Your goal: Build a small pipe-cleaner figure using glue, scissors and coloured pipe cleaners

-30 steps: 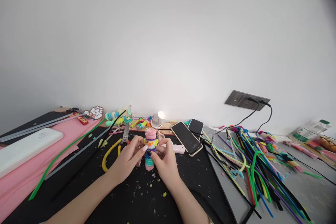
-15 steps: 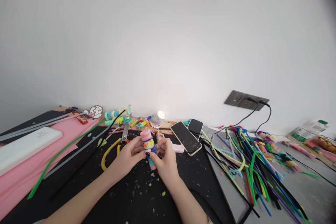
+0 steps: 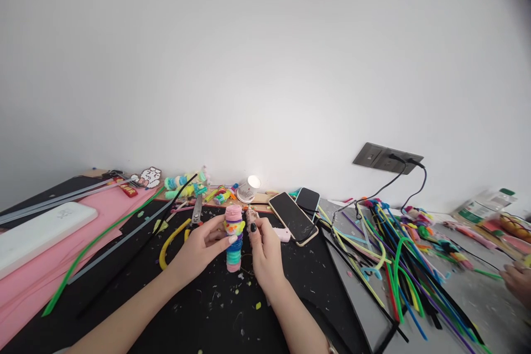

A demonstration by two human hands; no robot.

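Observation:
My left hand [image 3: 209,246] is closed around a small striped cylinder [image 3: 233,257] of fuzzy pipe cleaners, held nearly upright. Its bands are pink, yellow with orange, purple, blue and teal, with pink again at the bottom. Just right of it, my right hand [image 3: 265,254] is apart from the cylinder, thumb and fingers pinched together. What they hold, if anything, is hard to make out; a mottled pinkish piece [image 3: 251,214] shows at the fingertips. Behind that hand lies a pale pink object [image 3: 282,234], partly hidden. Yellow-handled scissors [image 3: 197,211] lie beyond my left hand.
Two phones [image 3: 292,217] lie beyond my right hand. A lit white paper cup [image 3: 249,189] stands by the wall. Many loose pipe cleaners [image 3: 409,265] spread over the grey table at right. Another person's hand [image 3: 518,282] shows at the right edge.
My right hand has come off the striped cylinder and shifted slightly right. The cylinder has turned more upright in my left hand. Another person's hand has appeared at the right edge.

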